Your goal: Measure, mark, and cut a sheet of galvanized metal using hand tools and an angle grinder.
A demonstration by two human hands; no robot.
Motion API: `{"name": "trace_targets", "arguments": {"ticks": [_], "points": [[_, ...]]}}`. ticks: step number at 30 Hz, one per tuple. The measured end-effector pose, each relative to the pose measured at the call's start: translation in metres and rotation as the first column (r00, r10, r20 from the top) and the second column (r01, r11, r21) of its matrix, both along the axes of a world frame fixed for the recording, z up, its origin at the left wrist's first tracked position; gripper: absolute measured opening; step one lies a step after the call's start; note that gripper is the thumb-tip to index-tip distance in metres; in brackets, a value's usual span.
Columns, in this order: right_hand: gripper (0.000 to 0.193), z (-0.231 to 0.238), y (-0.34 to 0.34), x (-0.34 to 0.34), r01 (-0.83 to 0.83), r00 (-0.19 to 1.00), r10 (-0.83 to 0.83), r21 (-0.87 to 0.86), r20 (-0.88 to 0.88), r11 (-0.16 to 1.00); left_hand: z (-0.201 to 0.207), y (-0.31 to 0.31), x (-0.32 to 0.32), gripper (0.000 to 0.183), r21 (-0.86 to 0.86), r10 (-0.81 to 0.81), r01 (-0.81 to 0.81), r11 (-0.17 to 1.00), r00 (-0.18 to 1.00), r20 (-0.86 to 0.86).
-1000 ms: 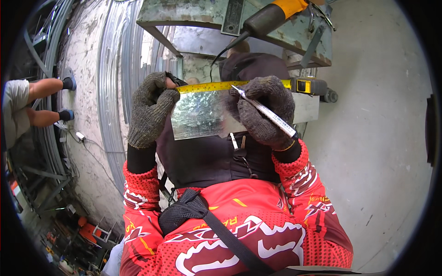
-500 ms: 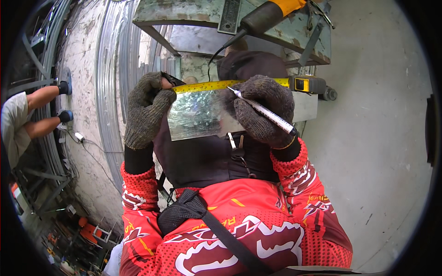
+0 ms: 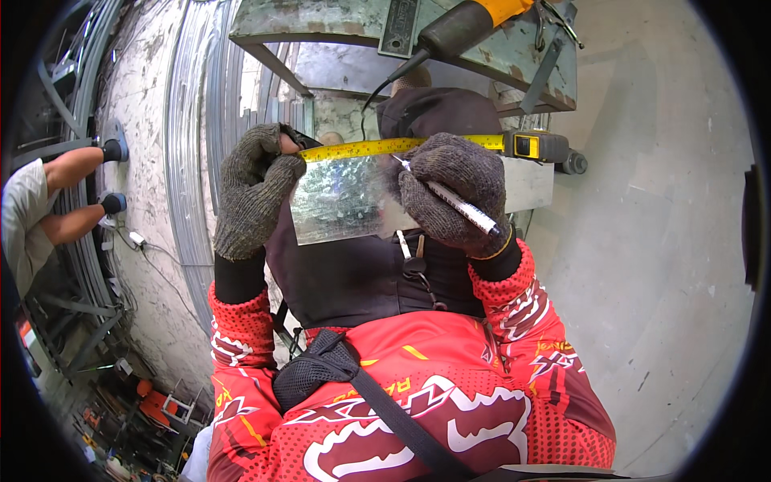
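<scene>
Across the person's lap, on dark trousers (image 3: 345, 277): galvanized sheet-metal strip (image 3: 337, 201), long side running left to right, yellow tape blade (image 3: 353, 150) along its far edge. Left hand (image 3: 253, 193), knit glove with a bare thumb or fingertip showing, is pinched narrow on blade end at the strip's far left corner. Right hand (image 3: 458, 189), also gloved, curled round a white paint marker (image 3: 462, 206), its tip near the blade's lower edge; tip contact with metal: can't tell. Tape case (image 3: 540, 148) sits at the strip's far right corner, black and yellow, no hand on it.

Beyond, steel workbench (image 3: 321, 32): corded orange-and-black power tool (image 3: 458, 36) over near edge, locking pliers (image 3: 558, 24) near its right corner.

Risks, judged: left pinch slackens, blade end slips off the corner, reading shifts. Case unsupported by fingers, so blade could twist or snap back. Lap is soft; a leg shift could tilt the strip and skew a mark. Bulky glove on marker could nudge blade. Bare fingertip close to sheet edge, cut possible.
</scene>
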State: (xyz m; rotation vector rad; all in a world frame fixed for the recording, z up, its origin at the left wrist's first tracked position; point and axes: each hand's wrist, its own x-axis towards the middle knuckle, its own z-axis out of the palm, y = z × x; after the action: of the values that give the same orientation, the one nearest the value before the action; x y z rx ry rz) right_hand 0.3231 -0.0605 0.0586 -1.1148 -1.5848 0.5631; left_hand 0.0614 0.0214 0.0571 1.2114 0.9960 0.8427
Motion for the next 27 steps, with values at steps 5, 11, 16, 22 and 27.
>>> {"name": "trace_targets", "arguments": {"ticks": [5,11,16,22,27], "points": [[0.021,0.0005,0.0004,0.0012,-0.007,0.998,0.007,-0.009,0.056,1.000,-0.0084,0.0020,-0.0075,0.021,-0.022,-0.019,0.020,1.000,0.999,0.034],[0.024,0.0018,0.0023,0.0017,0.005,0.994,-0.011,0.055,0.112,0.998,-0.0093,0.0023,-0.0080,0.023,-0.001,-0.034,0.034,0.999,0.999,0.030],[0.024,-0.0018,0.0010,0.0014,0.020,0.987,-0.035,0.093,0.158,0.995,-0.0068,0.0027,-0.0078,0.023,0.023,-0.046,0.046,0.999,0.999,0.003],[0.024,0.0025,0.0001,0.0018,0.015,0.986,-0.024,0.056,0.163,0.998,-0.0038,0.0022,-0.0060,0.023,-0.025,-0.022,0.023,0.999,1.000,0.020],[0.025,0.0060,0.0012,0.0018,0.011,0.978,-0.028,0.081,0.205,0.997,-0.0045,0.0027,-0.0067,0.023,-0.016,-0.035,0.036,0.999,0.999,0.041]]}}
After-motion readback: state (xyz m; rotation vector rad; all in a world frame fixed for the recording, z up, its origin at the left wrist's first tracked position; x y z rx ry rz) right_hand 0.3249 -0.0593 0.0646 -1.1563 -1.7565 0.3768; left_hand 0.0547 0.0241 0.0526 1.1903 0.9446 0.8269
